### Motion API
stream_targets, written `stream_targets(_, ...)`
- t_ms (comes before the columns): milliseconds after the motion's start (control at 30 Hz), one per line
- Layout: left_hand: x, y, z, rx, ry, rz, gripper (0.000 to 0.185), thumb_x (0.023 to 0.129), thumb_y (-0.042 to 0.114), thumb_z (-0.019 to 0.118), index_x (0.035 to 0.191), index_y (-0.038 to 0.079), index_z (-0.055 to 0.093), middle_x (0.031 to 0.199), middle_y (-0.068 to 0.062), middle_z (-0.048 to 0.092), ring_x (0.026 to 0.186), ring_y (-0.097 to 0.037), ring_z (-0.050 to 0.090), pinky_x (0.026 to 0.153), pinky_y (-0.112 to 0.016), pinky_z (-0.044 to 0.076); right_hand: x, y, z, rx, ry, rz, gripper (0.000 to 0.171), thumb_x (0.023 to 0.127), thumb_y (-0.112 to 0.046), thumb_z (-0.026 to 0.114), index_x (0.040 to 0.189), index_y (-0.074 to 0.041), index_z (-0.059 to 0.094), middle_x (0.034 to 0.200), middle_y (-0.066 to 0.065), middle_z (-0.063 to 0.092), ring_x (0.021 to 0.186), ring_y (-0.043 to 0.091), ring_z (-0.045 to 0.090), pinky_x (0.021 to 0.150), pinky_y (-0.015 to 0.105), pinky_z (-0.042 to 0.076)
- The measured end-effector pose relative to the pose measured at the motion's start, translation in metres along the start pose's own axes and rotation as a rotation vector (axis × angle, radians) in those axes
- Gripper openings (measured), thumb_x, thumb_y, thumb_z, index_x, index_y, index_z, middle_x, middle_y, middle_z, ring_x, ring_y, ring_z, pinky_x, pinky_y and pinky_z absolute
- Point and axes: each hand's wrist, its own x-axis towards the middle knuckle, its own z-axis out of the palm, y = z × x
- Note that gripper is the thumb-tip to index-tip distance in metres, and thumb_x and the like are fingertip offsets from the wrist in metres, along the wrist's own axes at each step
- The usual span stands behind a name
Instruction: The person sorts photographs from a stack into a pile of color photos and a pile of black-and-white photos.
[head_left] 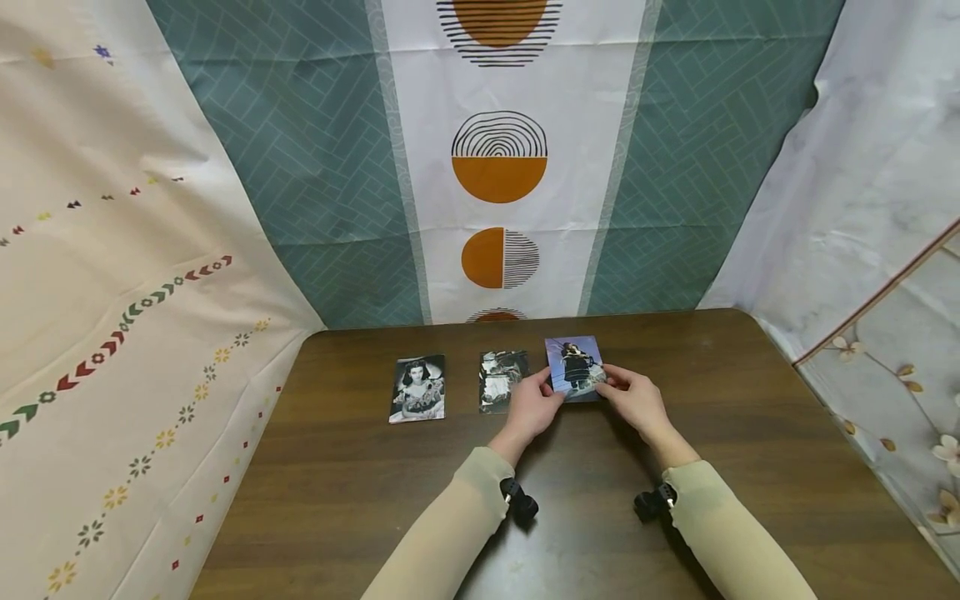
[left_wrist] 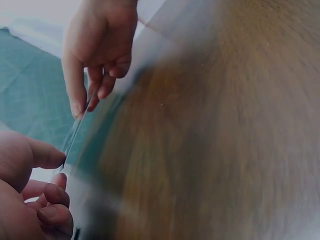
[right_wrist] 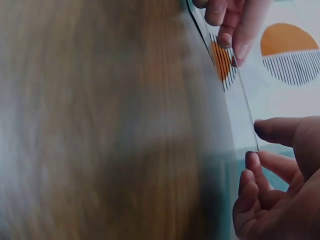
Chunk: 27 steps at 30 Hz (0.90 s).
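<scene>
Colour photo (head_left: 574,368) is lying at the right end of a row of 3 prints on the bench (head_left: 750,467); the left hand (head_left: 534,406) and right hand (head_left: 633,398) are pinching its 2 lower corners, probably to square it with the middle photo (head_left: 502,380) just left of it; the portrait photo (head_left: 417,388) is sitting further left. From the left wrist, that hand's thumb and fingertips (left_wrist: 46,155) are nipping the thin edge of the print. From the right wrist, its thumb and fingers (right_wrist: 272,131) are doing likewise, with the patterned curtain (right_wrist: 290,55) hanging behind the print.
</scene>
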Motion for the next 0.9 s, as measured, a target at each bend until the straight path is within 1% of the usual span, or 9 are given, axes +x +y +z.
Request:
stream_targets(133, 0.003, 0.001, 0.012, 0.057, -0.021, -0.019, 0.056, 0.096, 0.018, 0.076, 0.148, 0.002, 0.063, 0.078, 0.008, 0.059, 0.067, -0.006, 0.051, 0.072, -0.027, 0.047, 0.001, 0.009, -0.008, -0.037, -0.028, -0.003, 0.054, 0.102, -0.027, 0.074, 0.147, -0.001, 0.063, 0.120, 0.017, 0.071, 0.109, 0.032, 0.063, 0.088, 0.041, 0.048)
stream_targets(233, 0.004, 0.003, 0.017, 0.103, -0.024, -0.035, 0.055, 0.095, 0.020, 0.076, 0.147, 0.004, 0.065, 0.076, 0.009, 0.059, 0.066, -0.005, 0.052, 0.070, -0.027, 0.047, 0.001, 0.014, -0.012, -0.069, -0.064, -0.005, 0.056, 0.102, -0.027, 0.074, 0.148, 0.000, 0.061, 0.120, 0.017, 0.070, 0.110, 0.034, 0.063, 0.092, 0.045, 0.048)
stream_targets(300, 0.004, 0.005, 0.018, 0.139, -0.024, -0.045, 0.054, 0.095, 0.021, 0.076, 0.146, 0.006, 0.066, 0.075, 0.010, 0.058, 0.065, -0.005, 0.052, 0.067, -0.027, 0.047, 0.001, 0.016, -0.013, -0.092, -0.081, -0.007, 0.057, 0.101, -0.027, 0.074, 0.149, 0.001, 0.061, 0.121, 0.018, 0.070, 0.111, 0.035, 0.064, 0.094, 0.049, 0.048)
stream_targets(400, 0.004, 0.009, 0.018, 0.181, -0.030, -0.058, 0.054, 0.095, 0.023, 0.075, 0.146, 0.009, 0.067, 0.071, 0.011, 0.058, 0.064, -0.007, 0.053, 0.065, -0.029, 0.047, 0.001, 0.017, -0.012, -0.149, -0.088, -0.032, 0.057, 0.100, -0.027, 0.075, 0.147, 0.003, 0.061, 0.121, 0.021, 0.070, 0.112, 0.039, 0.063, 0.097, 0.056, 0.049)
stream_targets(500, 0.003, 0.013, 0.018, 0.208, -0.043, -0.057, 0.054, 0.095, 0.022, 0.073, 0.146, 0.008, 0.067, 0.072, 0.005, 0.063, 0.068, -0.012, 0.059, 0.067, -0.032, 0.050, 0.001, 0.018, -0.012, -0.202, -0.078, -0.062, 0.057, 0.099, -0.026, 0.076, 0.144, 0.006, 0.063, 0.120, 0.023, 0.070, 0.112, 0.042, 0.063, 0.097, 0.059, 0.049)
stream_targets(600, 0.002, 0.016, 0.019, 0.247, -0.033, -0.057, 0.054, 0.093, 0.022, 0.072, 0.145, 0.009, 0.068, 0.093, -0.002, 0.076, 0.086, -0.018, 0.070, 0.075, -0.037, 0.056, 0.001, 0.018, -0.011, -0.213, -0.073, -0.067, 0.056, 0.098, -0.025, 0.076, 0.143, 0.006, 0.063, 0.120, 0.024, 0.071, 0.112, 0.042, 0.064, 0.097, 0.059, 0.048)
stream_targets(667, 0.001, 0.017, 0.020, 0.267, -0.022, -0.062, 0.054, 0.092, 0.022, 0.072, 0.145, 0.011, 0.069, 0.112, -0.005, 0.078, 0.100, -0.023, 0.073, 0.079, -0.041, 0.057, 0.001, 0.019, -0.011, -0.215, -0.075, -0.067, 0.057, 0.099, -0.024, 0.076, 0.144, 0.007, 0.062, 0.120, 0.024, 0.070, 0.110, 0.041, 0.064, 0.097, 0.059, 0.049)
stream_targets(733, 0.001, 0.018, 0.022, 0.279, -0.011, -0.070, 0.053, 0.091, 0.022, 0.072, 0.144, 0.013, 0.070, 0.126, -0.006, 0.076, 0.110, -0.027, 0.072, 0.082, -0.045, 0.057, 0.001, 0.020, -0.010, -0.216, -0.077, -0.066, 0.057, 0.099, -0.023, 0.075, 0.145, 0.007, 0.061, 0.121, 0.024, 0.070, 0.110, 0.041, 0.064, 0.097, 0.060, 0.049)
stream_targets(900, 0.000, 0.020, 0.024, 0.287, -0.020, -0.091, 0.055, 0.093, 0.020, 0.073, 0.148, 0.015, 0.067, 0.132, -0.008, 0.073, 0.114, -0.031, 0.071, 0.083, -0.049, 0.058, 0.000, 0.020, -0.009, -0.222, -0.078, -0.072, 0.057, 0.099, -0.023, 0.075, 0.145, 0.008, 0.061, 0.119, 0.024, 0.070, 0.109, 0.041, 0.063, 0.096, 0.060, 0.049)
